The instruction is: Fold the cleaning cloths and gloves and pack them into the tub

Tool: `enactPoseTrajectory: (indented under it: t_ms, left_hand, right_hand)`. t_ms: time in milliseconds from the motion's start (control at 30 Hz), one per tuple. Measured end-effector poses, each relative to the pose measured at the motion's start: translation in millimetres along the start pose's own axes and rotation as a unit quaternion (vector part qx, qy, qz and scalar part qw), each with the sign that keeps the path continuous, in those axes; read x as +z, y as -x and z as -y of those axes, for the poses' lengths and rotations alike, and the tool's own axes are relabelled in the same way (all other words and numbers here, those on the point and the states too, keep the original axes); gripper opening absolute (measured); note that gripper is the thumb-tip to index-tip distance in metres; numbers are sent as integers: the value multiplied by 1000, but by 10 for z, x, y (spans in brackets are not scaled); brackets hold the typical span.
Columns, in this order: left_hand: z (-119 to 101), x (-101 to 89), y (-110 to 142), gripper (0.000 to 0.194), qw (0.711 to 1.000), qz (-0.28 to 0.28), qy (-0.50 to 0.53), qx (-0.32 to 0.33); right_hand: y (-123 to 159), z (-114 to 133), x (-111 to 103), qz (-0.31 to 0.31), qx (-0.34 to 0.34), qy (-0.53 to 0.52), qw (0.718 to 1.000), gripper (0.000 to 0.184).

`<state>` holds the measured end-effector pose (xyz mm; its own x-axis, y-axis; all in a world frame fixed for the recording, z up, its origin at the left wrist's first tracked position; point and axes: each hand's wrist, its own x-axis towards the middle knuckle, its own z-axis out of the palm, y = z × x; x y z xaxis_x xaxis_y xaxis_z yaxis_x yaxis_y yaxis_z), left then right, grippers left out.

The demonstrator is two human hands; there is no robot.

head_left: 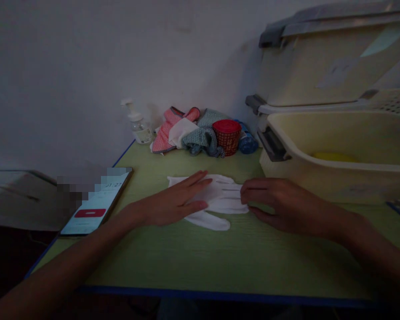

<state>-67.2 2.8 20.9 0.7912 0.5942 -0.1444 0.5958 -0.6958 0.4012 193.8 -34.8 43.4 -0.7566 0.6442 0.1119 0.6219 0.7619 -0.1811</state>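
Note:
A white fabric glove (220,202) lies flat on the green table, its thumb pointing toward the near right and its fingers to the right. My left hand (175,202) rests over the cuff and palm of the glove, fingers stretched out and apart. At the glove's fingertips is my right hand (270,200), with bent fingers and the thumb drawn in around the fabric ends. The fingers of my right hand hide the very tips of the glove.
A phone (98,202) leans at the table's left edge. Along the wall stand a pump bottle (140,126), bunched cloths (176,131), a red patterned canister (226,138) and a blue bottle (247,142). Cream plastic bins (320,178) occupy the right side, one stacked behind.

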Motion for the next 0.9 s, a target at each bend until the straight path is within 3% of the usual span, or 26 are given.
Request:
enactPoseTrajectory:
  t_ms: [100, 267, 367, 500, 900]
  left_hand:
    - [-75, 85, -107, 57, 999, -46, -5, 14]
    - [-44, 247, -239, 51, 993, -70, -81, 50]
    - [-17, 275, -244, 51, 990, -74, -105, 51]
    - [-17, 275, -231, 52, 988, -75, -121, 55]
    - [10, 272, -237, 56, 986, -64, -137, 64]
  right_hand:
    - [-23, -4, 45, 24, -8, 54, 998, 16]
    - [-49, -23, 120, 1, -32, 128, 991, 15]
    - [-42, -6, 109, -5, -43, 97, 994, 14]
    - [-16, -1, 78, 34, -36, 31, 998, 15]
    - [13, -98, 110, 37, -38, 24, 998, 15]
